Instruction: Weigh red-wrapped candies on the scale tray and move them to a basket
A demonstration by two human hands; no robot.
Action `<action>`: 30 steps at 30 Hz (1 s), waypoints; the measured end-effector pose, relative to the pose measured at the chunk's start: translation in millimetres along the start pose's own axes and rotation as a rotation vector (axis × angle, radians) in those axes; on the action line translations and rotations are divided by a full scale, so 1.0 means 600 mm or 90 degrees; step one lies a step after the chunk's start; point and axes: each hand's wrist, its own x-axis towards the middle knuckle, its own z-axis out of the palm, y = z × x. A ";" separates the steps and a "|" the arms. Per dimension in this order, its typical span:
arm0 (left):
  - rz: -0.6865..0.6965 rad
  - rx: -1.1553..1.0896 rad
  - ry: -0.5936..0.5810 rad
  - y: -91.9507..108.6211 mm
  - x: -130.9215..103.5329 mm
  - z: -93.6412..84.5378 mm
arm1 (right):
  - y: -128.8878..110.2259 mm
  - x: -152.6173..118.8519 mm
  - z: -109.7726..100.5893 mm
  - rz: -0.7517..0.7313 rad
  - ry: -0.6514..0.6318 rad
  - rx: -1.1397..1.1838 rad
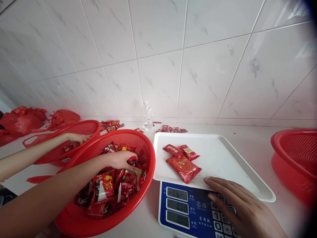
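Left hand (122,159), lower centre-left: reaching into a red basket (151,165) of wrapped packets (102,186), fingers curled against one; whether they grip it, cannot tell. Right hand (244,206), lower right: open, palm down, over the keypad of a blue scale (203,211) and the near edge of its white tray (215,148). On the tray, three red packets. Counter (153,211): pale, bearing loose packets and a clear bottle (148,115) near the wall. Wall (158,66): white tiles, grey veining. Far left: red bags (23,120); another person's hand (78,138) in a second basket (86,125). Right edge: third red basket (294,145).
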 end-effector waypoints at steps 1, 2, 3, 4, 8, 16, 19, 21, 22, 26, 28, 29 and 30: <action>0.003 0.012 0.025 0.002 -0.002 -0.008 | 0.001 -0.001 0.000 0.001 0.001 0.001; 0.003 0.024 0.044 0.005 -0.004 -0.017 | 0.001 -0.001 0.001 0.001 0.005 0.001; 0.005 0.029 0.061 0.008 -0.007 -0.025 | 0.001 -0.001 0.001 0.001 0.007 -0.001; 0.008 0.021 0.086 0.012 -0.011 -0.032 | 0.001 -0.001 0.001 0.000 0.009 -0.003; 0.037 -0.015 0.170 0.029 -0.025 -0.057 | -0.001 0.003 -0.001 -0.012 0.014 -0.005; -0.026 -0.122 0.288 0.059 -0.025 -0.065 | -0.009 0.009 -0.009 -0.016 -0.011 -0.015; 0.046 -0.186 0.267 0.084 -0.011 -0.054 | -0.009 0.007 -0.011 -0.010 -0.030 -0.019; 0.081 -0.198 0.237 0.107 0.000 -0.045 | -0.010 0.007 -0.011 -0.003 -0.038 -0.019; 0.094 -0.198 0.217 0.118 0.006 -0.039 | -0.010 0.007 -0.010 0.001 -0.041 -0.019; 0.119 -0.116 0.119 0.153 0.026 -0.017 | -0.012 0.008 -0.011 -0.002 -0.033 -0.014; 0.124 0.001 0.156 0.159 0.038 -0.004 | -0.012 0.008 -0.012 -0.008 -0.025 -0.012; 0.129 0.064 0.189 0.160 0.045 0.001 | -0.012 0.008 -0.012 -0.009 -0.024 -0.011; 0.136 0.117 0.214 0.160 0.053 0.007 | -0.012 0.007 -0.012 -0.009 -0.024 -0.011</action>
